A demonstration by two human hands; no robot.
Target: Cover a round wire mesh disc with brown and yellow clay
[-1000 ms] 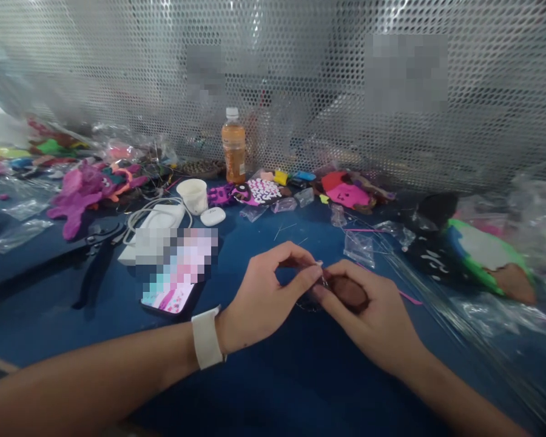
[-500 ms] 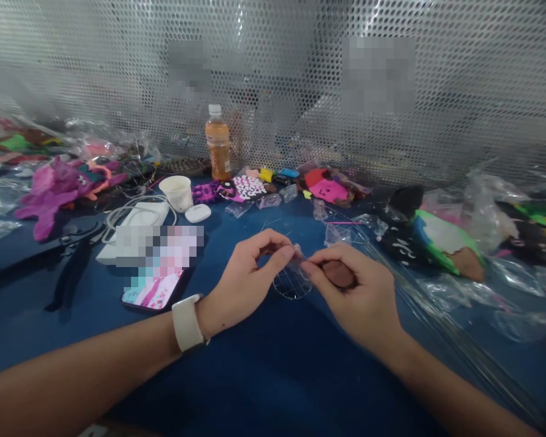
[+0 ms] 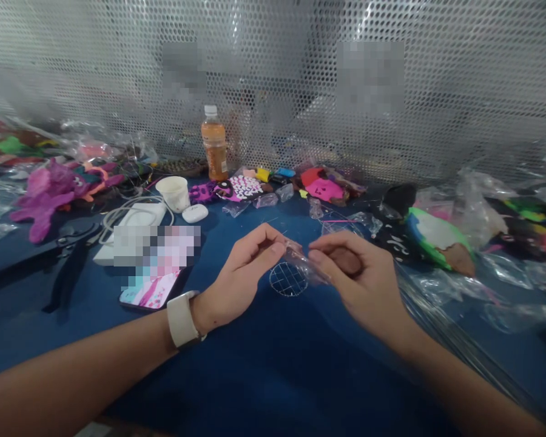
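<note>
Between my two hands stretches a crumpled clear plastic wrapper [image 3: 301, 258]. My left hand [image 3: 239, 273], with a pale watch band on its wrist, pinches one end of it between thumb and fingertips. My right hand [image 3: 368, 288] is closed round a brown lump of what looks like modelling clay [image 3: 347, 261], and its thumb and fingertip lie at the wrapper's other side; whether they grip the wrapper I cannot tell. Just below the wrapper, on the blue table [image 3: 273, 364], lies a round wire mesh [image 3: 289, 280].
On the left are a phone [image 3: 157, 285], a white charger [image 3: 141, 212] with cable, and black-handled pliers [image 3: 68, 261]. Farther back stand a paper cup [image 3: 173, 193] and a drink bottle [image 3: 215, 145]. Coloured clay figures [image 3: 323, 185], plastic wrappers and long wires [image 3: 446, 328] lie around; a perforated metal screen [image 3: 273, 67] rises behind.
My hands have moved slightly apart, and the plastic wrapper now shows stretched between them. More of the wire mesh is visible. The view has shifted a little.
</note>
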